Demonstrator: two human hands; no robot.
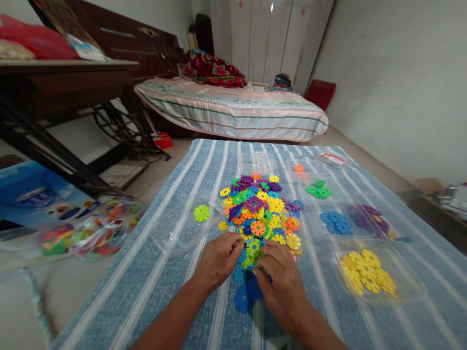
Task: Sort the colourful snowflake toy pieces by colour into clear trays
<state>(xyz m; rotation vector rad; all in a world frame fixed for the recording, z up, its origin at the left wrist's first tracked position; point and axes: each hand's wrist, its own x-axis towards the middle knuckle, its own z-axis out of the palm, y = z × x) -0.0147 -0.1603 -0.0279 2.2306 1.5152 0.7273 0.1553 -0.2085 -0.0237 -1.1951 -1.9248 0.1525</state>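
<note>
A heap of plastic snowflake discs in mixed colours (260, 209) lies on a blue striped cloth (153, 272). My left hand (218, 260) and my right hand (282, 282) rest at the near edge of the heap, fingertips together on green and blue discs (251, 250). Whether either hand grips a disc is unclear. Blue discs (243, 291) lie between my wrists. Clear trays hold sorted discs: yellow (367, 277), blue (335, 222), purple (370, 217), green (318, 190), one orange (298, 168). A single lime disc (201, 213) sits in a clear tray on the left.
A clear bag of more discs (91, 233) and a blue box (32, 197) lie on the floor at the left. A dark sewing table (62, 87) stands at the left, and a bed (233, 107) lies behind. A clear lid (330, 158) sits far right on the cloth.
</note>
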